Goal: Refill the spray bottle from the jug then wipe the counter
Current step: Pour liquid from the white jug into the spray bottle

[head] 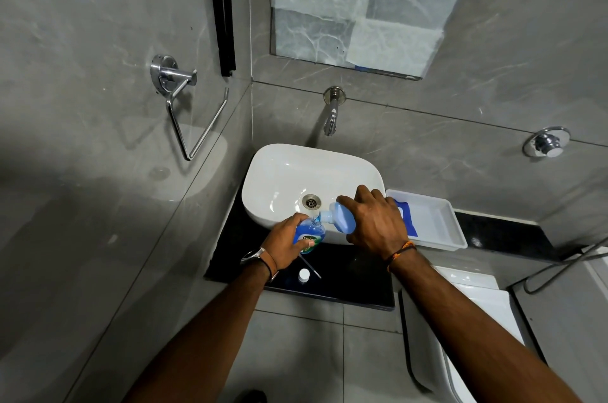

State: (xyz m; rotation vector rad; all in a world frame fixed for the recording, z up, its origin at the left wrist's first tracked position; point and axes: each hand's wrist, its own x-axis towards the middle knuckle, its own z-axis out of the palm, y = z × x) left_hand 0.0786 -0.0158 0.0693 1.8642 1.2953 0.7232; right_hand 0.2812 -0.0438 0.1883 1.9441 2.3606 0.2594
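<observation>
My left hand (pixel 285 241) grips a small clear bottle of blue liquid with a green label (pixel 311 236), upright at the front rim of the white basin (pixel 283 172). My right hand (pixel 375 221) holds a light-blue jug (pixel 340 216) tipped on its side, its white neck pointing left. A thin blue stream runs from the neck into the bottle's open mouth. A small white cap (pixel 303 275) and a thin tube (pixel 311 266) lie on the black counter (pixel 345 274) below the bottle. A spray head is not visible.
A white tray (pixel 437 225) with a blue cloth in it stands right of the basin. A wall tap (pixel 330 119) hangs over the basin. A towel ring (pixel 194 119) is on the left wall. A white toilet (pixel 467 304) sits lower right.
</observation>
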